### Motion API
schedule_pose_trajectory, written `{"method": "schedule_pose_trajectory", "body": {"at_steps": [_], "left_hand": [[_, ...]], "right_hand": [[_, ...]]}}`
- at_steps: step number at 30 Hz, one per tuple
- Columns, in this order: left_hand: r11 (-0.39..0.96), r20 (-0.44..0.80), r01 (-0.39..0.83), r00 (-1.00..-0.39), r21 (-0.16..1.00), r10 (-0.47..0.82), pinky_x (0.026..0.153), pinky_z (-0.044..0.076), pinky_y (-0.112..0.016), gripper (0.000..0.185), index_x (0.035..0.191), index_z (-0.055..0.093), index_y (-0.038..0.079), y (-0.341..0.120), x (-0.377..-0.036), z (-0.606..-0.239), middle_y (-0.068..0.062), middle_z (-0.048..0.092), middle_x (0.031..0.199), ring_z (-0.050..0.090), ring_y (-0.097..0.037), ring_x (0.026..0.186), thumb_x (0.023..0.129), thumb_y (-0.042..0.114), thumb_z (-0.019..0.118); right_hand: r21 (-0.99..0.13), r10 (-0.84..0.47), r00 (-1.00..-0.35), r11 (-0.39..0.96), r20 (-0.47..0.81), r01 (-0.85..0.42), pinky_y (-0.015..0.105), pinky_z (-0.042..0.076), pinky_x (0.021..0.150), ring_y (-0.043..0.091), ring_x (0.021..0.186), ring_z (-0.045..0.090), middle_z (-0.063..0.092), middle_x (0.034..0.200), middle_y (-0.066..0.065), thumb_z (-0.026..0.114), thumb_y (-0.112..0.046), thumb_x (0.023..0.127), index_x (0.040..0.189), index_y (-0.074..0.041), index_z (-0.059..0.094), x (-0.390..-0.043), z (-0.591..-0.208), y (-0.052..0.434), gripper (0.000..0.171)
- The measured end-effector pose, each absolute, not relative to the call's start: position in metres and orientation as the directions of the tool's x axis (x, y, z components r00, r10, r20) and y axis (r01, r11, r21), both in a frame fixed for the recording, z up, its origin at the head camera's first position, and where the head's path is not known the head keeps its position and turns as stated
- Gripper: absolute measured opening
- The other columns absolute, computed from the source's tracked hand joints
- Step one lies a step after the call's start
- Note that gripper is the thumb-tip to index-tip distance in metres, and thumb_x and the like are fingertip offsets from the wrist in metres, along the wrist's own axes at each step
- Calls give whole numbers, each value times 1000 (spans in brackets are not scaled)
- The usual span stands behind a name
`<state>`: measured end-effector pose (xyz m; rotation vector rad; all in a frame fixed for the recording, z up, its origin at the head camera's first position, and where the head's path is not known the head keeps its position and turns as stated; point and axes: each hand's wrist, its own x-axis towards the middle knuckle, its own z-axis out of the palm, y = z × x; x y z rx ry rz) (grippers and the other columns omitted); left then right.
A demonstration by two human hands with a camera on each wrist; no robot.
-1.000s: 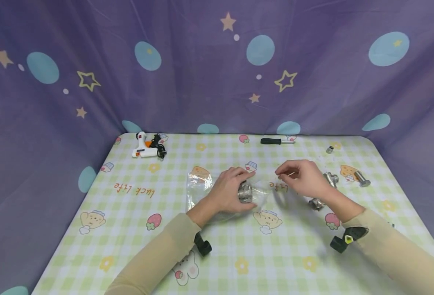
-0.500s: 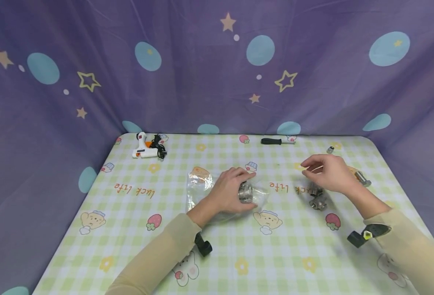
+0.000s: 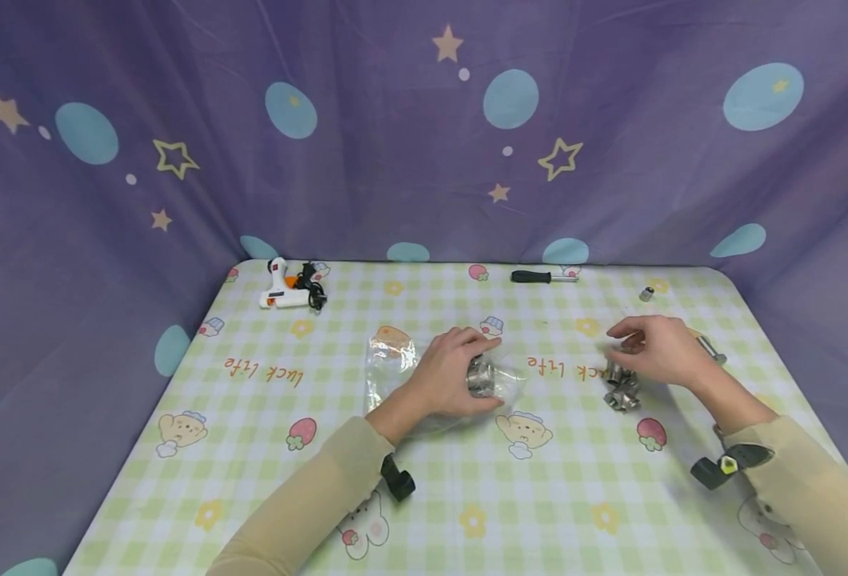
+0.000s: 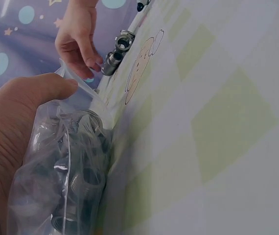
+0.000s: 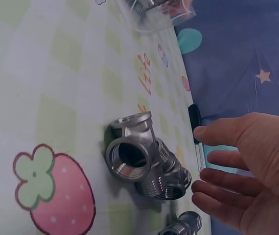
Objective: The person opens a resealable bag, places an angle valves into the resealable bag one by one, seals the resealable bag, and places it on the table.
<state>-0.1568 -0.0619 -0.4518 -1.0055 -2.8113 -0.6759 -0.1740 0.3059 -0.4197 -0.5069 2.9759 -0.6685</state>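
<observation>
My left hand point(image 3: 442, 376) is curled round a clear plastic bag point(image 4: 36, 183) on the table's middle. Metal pipe fittings point(image 4: 86, 178) show through the plastic, some threaded. My right hand point(image 3: 658, 352) hovers just above a small group of metal fittings at the right. In the right wrist view its fingers point(image 5: 227, 181) are loosely bent with nothing between them. Beside them lie a tee-shaped pipe fitting point(image 5: 129, 155) with an open threaded mouth and a threaded fitting point(image 5: 171, 183) against it. Another metal fitting point(image 5: 183, 224) is partly cut off below.
At the back left lies a white glue gun point(image 3: 285, 298) with a coiled black cord point(image 3: 314, 294). A black-handled screwdriver point(image 3: 532, 277) lies near the back edge. A small metal fitting point(image 3: 646, 294) and a bolt-like metal piece point(image 3: 712, 350) lie right. A purple curtain point(image 3: 395, 184) hangs behind.
My right hand has moved right, away from the bag, then lowered over the metal fittings. The left hand and the bag have stayed in place.
</observation>
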Motion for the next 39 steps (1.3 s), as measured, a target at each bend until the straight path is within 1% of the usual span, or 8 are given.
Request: {"method": "schedule_pose_trajectory", "body": {"at_steps": [4,8,13,16,21,28,31,39], "left_hand": [[689,217,619,-782,376,584,109,52,-46,92,150,62,17,-62,-157,-452,-1,65,136,60,-23,123,73,59,88],[690,214,619,-782,374,585,109,51,-46,93,151,61,17,-62,-157,-452,-1,65,136,60,-22,123,73,59,88],[690,213,621,-781,373,588,108,52,-46,92,150,62,16,-61,-158,-451,-1,65,136,61,-23,123,73,59,88],[690,210,621,-780,372,589,109,52,-46,93,151,62,16,-61,-158,-450,-2,65,137,61,-23,123,73,59,89],[688,205,620,-780,378,591,110,51,-46,93,151,61,16,-61,-157,-450,-2,65,137,60,-24,124,73,59,89],[692,210,620,-781,370,588,111,51,-46,93,151,62,17,-60,-156,-450,-2,65,137,61,-24,124,73,59,89],[694,209,618,-783,368,586,111,51,-46,93,151,62,17,-60,-156,-450,-2,65,137,61,-23,124,73,60,89],[697,207,616,-784,367,585,111,51,-46,92,151,62,17,-60,-155,-451,-1,65,137,61,-23,124,73,60,89]], "right_hand": [[-422,-318,-948,861,-11,-284,48,63,73,32,90,79,81,100,16,84,-29,91,118,-3,77,-173,-421,309,38],[-401,-306,-951,877,-41,-265,42,60,70,21,83,77,82,95,9,86,-34,89,118,-5,78,-172,-424,311,42],[-390,-335,-940,875,-57,-288,27,45,59,6,62,61,75,81,-4,88,-39,86,116,-4,78,-171,-426,312,46],[-375,-350,-935,874,-47,-308,25,43,58,3,59,58,72,78,-9,89,-41,85,114,-5,79,-170,-427,312,47],[-343,-353,-932,888,-81,-307,30,50,63,4,68,62,75,86,-5,90,-47,82,116,-5,78,-171,-427,312,55],[-331,-345,-930,898,-126,-289,48,60,74,21,83,71,77,97,9,92,-46,80,119,-1,77,-170,-424,308,61],[-329,-343,-931,900,-124,-287,48,61,75,22,84,72,77,97,9,92,-45,80,118,-1,77,-170,-425,308,60],[-359,-331,-938,892,-108,-274,42,59,72,10,77,67,76,92,0,89,-45,83,119,-1,77,-171,-425,302,58]]}}
